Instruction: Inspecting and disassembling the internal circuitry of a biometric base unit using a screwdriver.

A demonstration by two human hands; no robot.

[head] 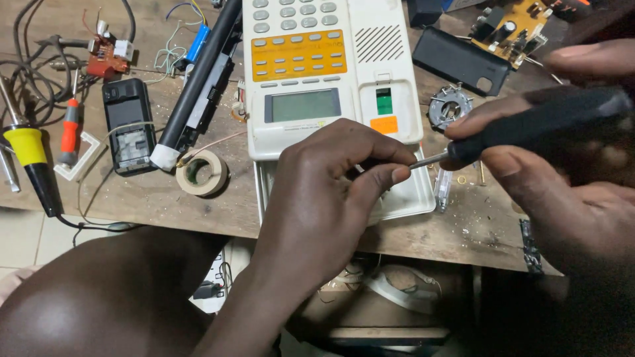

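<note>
A black-handled screwdriver (529, 129) is gripped in the right hand (562, 178), the fingers closed around the handle and the thumb laid along its top, so that the metal shaft runs leftward and slightly down. The shaft's tip is met by the left hand (331, 192), whose thumb and forefinger are pinched together around it; whether a small part is held between those fingertips cannot be told. Both hands are held over the near end of a white desk telephone (331, 86), which is laid on the wooden desk (165, 205) close to its near edge, its grey display, orange key panel and speaker grille turned upward. Just to the right of the telephone, a round metal ring part (450, 107) and a small clear plastic piece (442, 188) are seen on the desk. Farther back toward the far right corner, a flat black cover (460, 61) and a brown circuit board (512, 26) are laid. To the left of the telephone, a roll of tape (202, 173) is placed, with a long black tube (198, 79) slanting behind it. A black mobile phone with its back removed (129, 125) is found farther left, beside an orange-handled screwdriver (70, 129). At the left edge, a yellow-and-black soldering iron (32, 165) is set among tangled cables.
</note>
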